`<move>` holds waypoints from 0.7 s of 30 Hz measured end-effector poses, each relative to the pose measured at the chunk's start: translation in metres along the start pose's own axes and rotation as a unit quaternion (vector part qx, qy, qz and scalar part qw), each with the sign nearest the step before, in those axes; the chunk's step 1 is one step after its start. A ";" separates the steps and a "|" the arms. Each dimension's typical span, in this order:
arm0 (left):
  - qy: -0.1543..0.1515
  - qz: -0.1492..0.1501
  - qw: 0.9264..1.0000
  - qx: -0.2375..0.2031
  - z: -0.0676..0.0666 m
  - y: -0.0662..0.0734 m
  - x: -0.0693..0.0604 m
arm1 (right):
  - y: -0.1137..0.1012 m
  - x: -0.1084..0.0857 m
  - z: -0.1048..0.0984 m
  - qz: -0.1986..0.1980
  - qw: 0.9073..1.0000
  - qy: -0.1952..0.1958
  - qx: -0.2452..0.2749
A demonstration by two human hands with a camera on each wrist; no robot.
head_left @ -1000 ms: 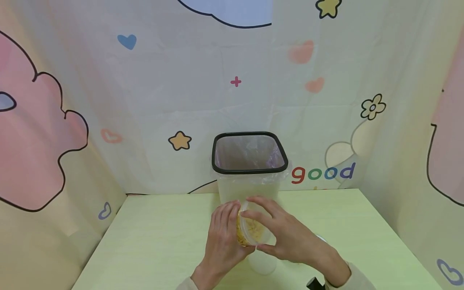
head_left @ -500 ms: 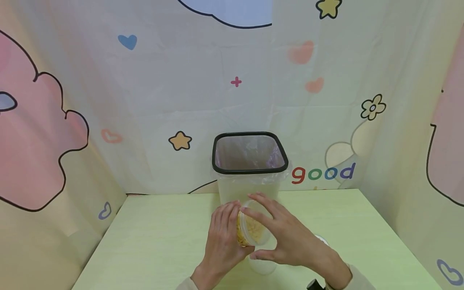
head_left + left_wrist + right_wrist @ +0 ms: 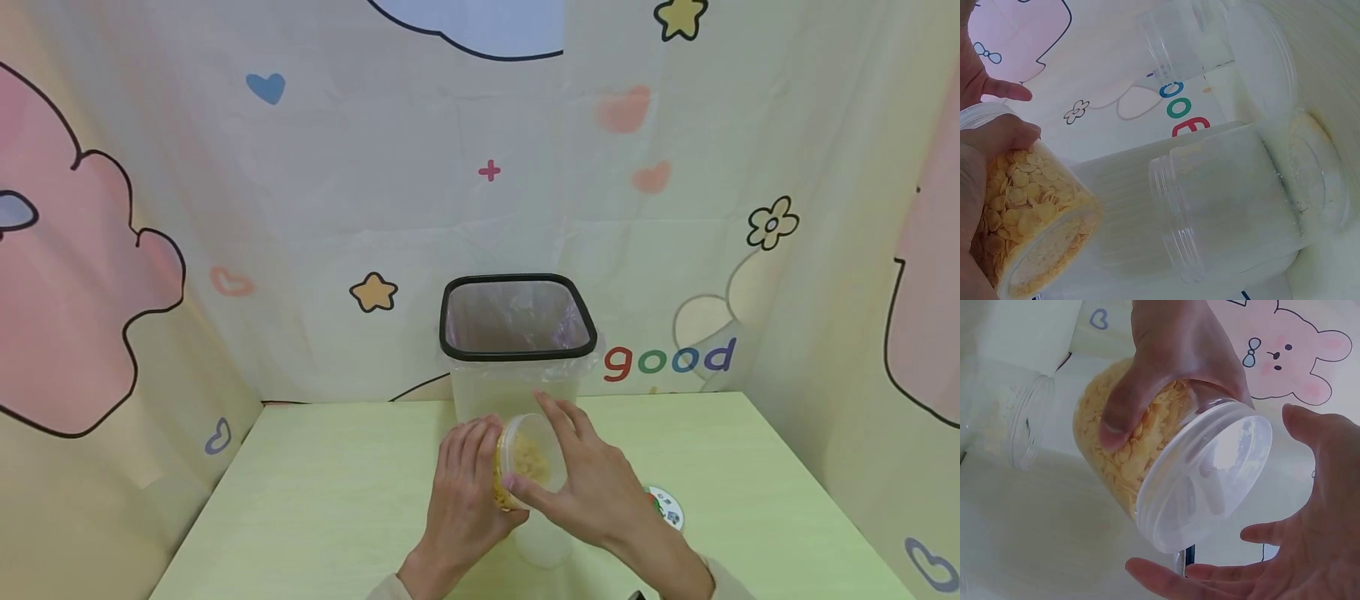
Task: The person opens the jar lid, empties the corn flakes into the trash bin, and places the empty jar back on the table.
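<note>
A clear jar of yellow corn flakes [image 3: 1125, 469] is held tilted above the table, its translucent lid [image 3: 1210, 481] turned toward my right hand. My left hand [image 3: 468, 475] grips this jar round its side; the thumb lies across the flakes in the right wrist view. Facing the lid is my right hand [image 3: 600, 483], fingers spread. In the right wrist view those fingers stand apart from the lid. Below the hands, an upright clear jar [image 3: 1229, 200] stands on the table, partly hidden in the head view. Another clear jar [image 3: 1191, 44] stands beside it.
Behind the hands stands a pale bin [image 3: 517, 392] with a black rim and a clear liner. A round white disc with a coloured print [image 3: 671, 510] shows past the right wrist. A printed cloth [image 3: 337, 167] surrounds the pale green table [image 3: 337, 483].
My right hand has let go of the lid and spread its fingers, shifting a little to the right. My left hand still holds the jar in nearly the same place. More of the printed disc shows.
</note>
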State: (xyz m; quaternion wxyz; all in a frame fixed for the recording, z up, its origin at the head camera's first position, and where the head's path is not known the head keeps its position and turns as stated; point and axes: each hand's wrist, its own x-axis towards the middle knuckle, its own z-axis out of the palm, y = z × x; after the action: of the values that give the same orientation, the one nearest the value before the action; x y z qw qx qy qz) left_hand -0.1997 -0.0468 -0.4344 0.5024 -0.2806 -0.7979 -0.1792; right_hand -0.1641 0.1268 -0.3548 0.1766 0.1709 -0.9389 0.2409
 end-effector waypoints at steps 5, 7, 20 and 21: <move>-0.003 0.003 1.000 0.008 0.000 0.001 0.000 | -0.001 0.000 0.003 0.021 1.000 -0.016 -0.006; -0.003 0.004 1.000 0.011 0.000 0.001 0.000 | -0.001 0.001 0.004 0.025 0.999 -0.018 -0.009; -0.001 0.003 1.000 0.015 0.001 0.001 0.000 | 0.007 0.004 0.007 -0.083 0.996 0.014 0.021; 0.000 0.002 1.000 0.013 0.001 0.000 0.000 | 0.009 0.004 0.007 -0.105 0.994 0.016 0.024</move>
State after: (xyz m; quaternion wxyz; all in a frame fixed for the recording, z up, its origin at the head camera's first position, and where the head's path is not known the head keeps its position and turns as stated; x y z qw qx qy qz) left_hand -0.2000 -0.0460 -0.4353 0.5061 -0.2755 -0.7999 -0.1676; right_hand -0.1729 0.1293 -0.3623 0.2122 0.2690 -0.9068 0.2457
